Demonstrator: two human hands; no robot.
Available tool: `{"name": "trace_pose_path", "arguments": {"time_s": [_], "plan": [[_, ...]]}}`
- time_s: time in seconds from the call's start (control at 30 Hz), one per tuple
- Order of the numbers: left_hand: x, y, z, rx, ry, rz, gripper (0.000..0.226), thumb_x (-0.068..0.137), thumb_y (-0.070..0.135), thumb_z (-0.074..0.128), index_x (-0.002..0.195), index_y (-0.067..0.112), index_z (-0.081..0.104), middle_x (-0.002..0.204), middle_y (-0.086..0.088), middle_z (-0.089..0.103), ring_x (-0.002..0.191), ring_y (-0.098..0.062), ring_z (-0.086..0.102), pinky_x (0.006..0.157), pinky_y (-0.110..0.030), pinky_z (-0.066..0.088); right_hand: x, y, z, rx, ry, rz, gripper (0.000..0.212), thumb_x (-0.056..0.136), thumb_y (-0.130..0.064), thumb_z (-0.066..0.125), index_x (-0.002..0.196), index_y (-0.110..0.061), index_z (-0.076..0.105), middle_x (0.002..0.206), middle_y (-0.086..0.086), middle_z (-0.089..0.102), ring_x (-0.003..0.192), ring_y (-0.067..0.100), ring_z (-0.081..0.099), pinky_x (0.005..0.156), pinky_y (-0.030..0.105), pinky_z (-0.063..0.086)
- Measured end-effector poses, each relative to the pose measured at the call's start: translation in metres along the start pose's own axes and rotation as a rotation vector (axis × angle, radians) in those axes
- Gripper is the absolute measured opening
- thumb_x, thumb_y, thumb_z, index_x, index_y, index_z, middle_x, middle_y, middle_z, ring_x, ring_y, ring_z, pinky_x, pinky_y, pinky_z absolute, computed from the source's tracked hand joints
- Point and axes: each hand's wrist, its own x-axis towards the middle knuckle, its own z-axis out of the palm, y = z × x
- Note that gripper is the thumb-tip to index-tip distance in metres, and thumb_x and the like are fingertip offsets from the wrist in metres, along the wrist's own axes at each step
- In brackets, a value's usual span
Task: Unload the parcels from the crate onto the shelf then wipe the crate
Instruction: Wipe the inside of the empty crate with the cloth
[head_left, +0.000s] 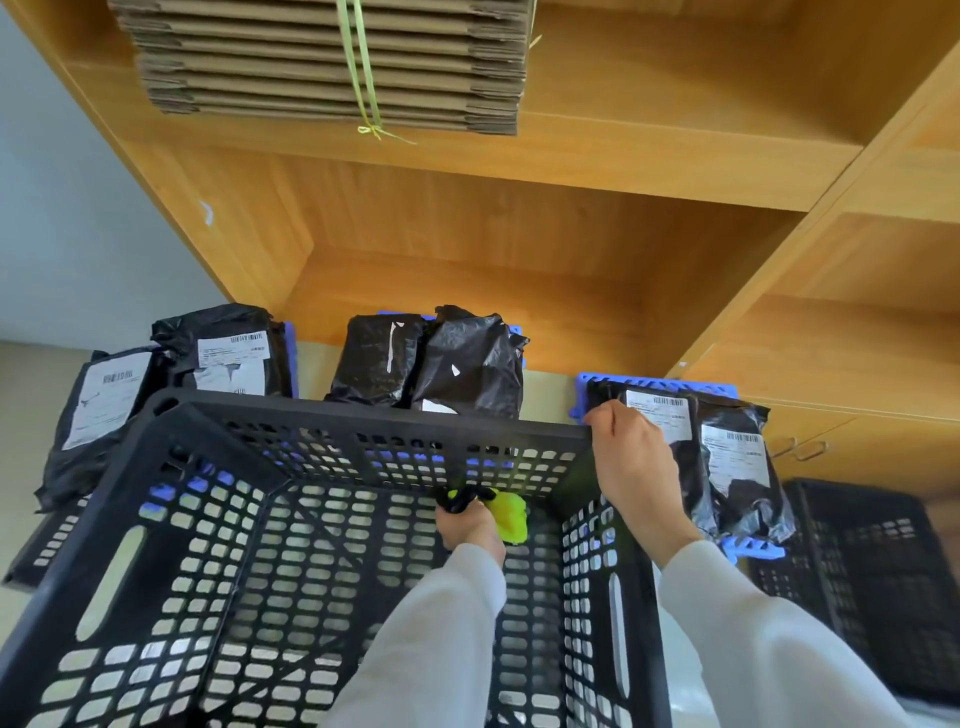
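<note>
Black perforated plastic crate (218, 545) fills the lower frame, black plastic-wrapped parcels (218, 353) behind it.
Left hand (467, 525) clutches a yellow-green cloth (511, 517) at centre — right hand (631, 457) grips the crate's far-right rim.

The crate (332, 545) sits at centre; parcels (426, 364) lie behind it from 10 to 2 o'clock, and the cardboard stack (332, 62) rests on the shelf (623, 150) at 12.

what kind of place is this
Likely a parcel sorting or storage room: black mailer parcels with barcode labels, a tied bundle of flattened cardboard boxes on a wooden shelf unit, and a black plastic crate.
</note>
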Motion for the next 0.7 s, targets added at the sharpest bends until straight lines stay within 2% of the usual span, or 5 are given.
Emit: {"name": "trace_pose_path", "arguments": {"time_s": [0.13,0.23,0.37,0.47,0.7], "plan": [[-0.007,0.008,-0.007,-0.081,-0.044,-0.049,0.048,0.095,-0.002,0.055,0.14,0.014,0.055,0.128,-0.015,0.065,0.116,-0.037,0.061,0.101,-0.04,0.047,0.0,-0.001,-0.001,-0.019,-0.003,-0.005,0.032,0.102,-0.021,0.034,0.098,-0.014,0.064,0.092,0.005,0.064,0.074,0.02,0.046,0.056,0.031,0.031],[-0.012,0.017,-0.013,-0.075,-0.087,-0.078,0.028,0.095,-0.001,0.05,0.118,0.014,0.056,0.124,-0.017,0.063,0.102,-0.038,0.058,0.1,-0.052,0.05,-0.001,-0.002,-0.001,-0.046,-0.014,-0.017,0.03,0.101,-0.018,0.034,0.098,-0.014,0.064,0.09,0.005,0.064,0.078,0.025,0.051,0.06,0.035,0.033],[-0.036,0.041,-0.029,-0.113,-0.136,-0.019,0.023,0.096,-0.004,0.051,0.1,0.018,0.049,0.095,-0.007,0.056,0.088,-0.028,0.047,0.081,-0.031,0.04,0.0,0.001,0.001,-0.126,-0.008,-0.065,0.028,0.103,-0.018,0.032,0.094,-0.013,0.059,0.082,0.002,0.057,0.076,0.026,0.053,0.056,0.033,0.032],[-0.042,0.055,-0.038,-0.163,-0.221,-0.032,0.038,0.093,-0.008,0.057,0.075,0.021,0.041,0.081,-0.003,0.05,0.081,-0.025,0.045,0.075,-0.034,0.039,-0.003,0.003,0.002,-0.245,0.019,-0.145,0.025,0.101,-0.015,0.034,0.101,-0.008,0.058,0.087,0.006,0.056,0.079,0.031,0.055,0.064,0.037,0.039],[-0.073,0.096,-0.058,-0.218,-0.316,0.028,0.029,0.087,-0.007,0.068,0.091,0.019,0.054,0.095,-0.008,0.059,0.095,-0.029,0.058,0.094,-0.046,0.054,-0.008,-0.012,-0.011,-0.39,-0.066,-0.27,0.028,0.105,-0.01,0.041,0.131,-0.005,0.049,0.118,0.016,0.063,0.099,0.035,0.063,0.073,0.037,0.042]]}}
